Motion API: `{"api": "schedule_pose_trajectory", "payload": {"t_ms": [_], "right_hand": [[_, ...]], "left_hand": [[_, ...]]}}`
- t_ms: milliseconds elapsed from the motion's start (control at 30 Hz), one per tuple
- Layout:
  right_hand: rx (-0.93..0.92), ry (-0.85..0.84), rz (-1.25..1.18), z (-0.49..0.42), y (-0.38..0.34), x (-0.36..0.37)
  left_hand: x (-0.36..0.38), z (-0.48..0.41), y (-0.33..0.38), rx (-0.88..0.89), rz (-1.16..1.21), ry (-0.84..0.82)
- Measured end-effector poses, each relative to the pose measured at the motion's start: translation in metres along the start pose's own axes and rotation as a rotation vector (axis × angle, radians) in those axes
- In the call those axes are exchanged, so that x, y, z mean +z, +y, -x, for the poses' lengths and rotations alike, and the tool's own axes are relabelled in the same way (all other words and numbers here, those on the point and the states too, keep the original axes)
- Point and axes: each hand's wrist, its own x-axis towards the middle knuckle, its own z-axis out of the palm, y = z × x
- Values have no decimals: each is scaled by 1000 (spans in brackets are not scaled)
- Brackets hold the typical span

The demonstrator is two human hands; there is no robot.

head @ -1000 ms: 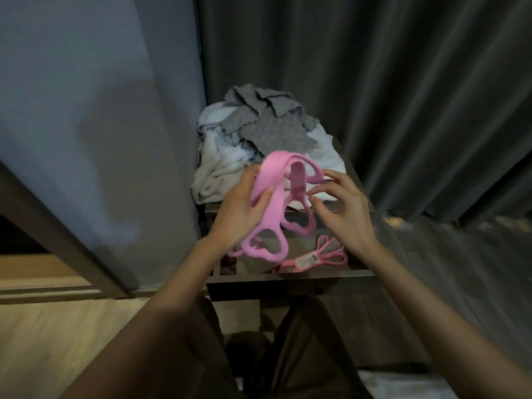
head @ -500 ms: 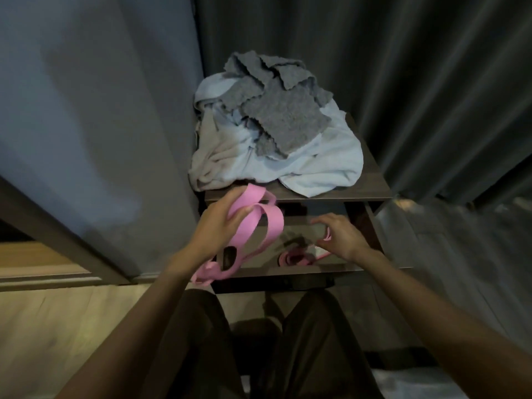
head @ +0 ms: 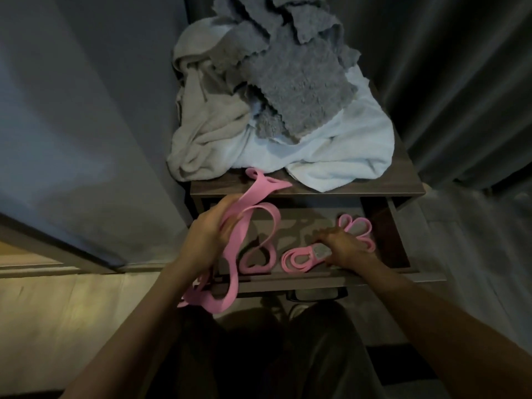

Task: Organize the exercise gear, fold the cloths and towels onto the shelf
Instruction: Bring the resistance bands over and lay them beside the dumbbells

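Our left hand [head: 208, 236] grips the loose pink band [head: 233, 263] over the drawer [head: 316, 280]'s left end; right hand [head: 344, 249] lies on the bundled band [head: 289, 263] inside it, grip unclear.

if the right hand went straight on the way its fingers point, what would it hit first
Probably the wide pink rubber band hanging from the left hand: the right hand points up-left across the grey drawer floor. Depth is unclear, so it might pass beneath.
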Motion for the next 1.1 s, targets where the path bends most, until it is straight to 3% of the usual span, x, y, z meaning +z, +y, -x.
{"api": "schedule_pose_trajectory", "payload": {"t_ms": [267, 367, 500, 833, 967, 1100], "right_hand": [[-68, -95, 226, -13, -3, 3], [-68, -65, 198, -4, -8, -4], [-53, 75, 37, 15, -17, -20], [-183, 319, 61, 90, -59, -66], [-250, 517, 25, 124, -75, -73], [-229, 570, 46, 142, -89, -63]], "left_hand": [[-3, 1, 0, 14, 30, 5], [-9, 1, 5, 22, 21, 39], [-22, 4, 19, 59, 15, 78], [-77, 35, 68, 133, 175, 317], [-99, 56, 84, 171, 184, 417], [-118, 80, 96, 210, 139, 469]]}}
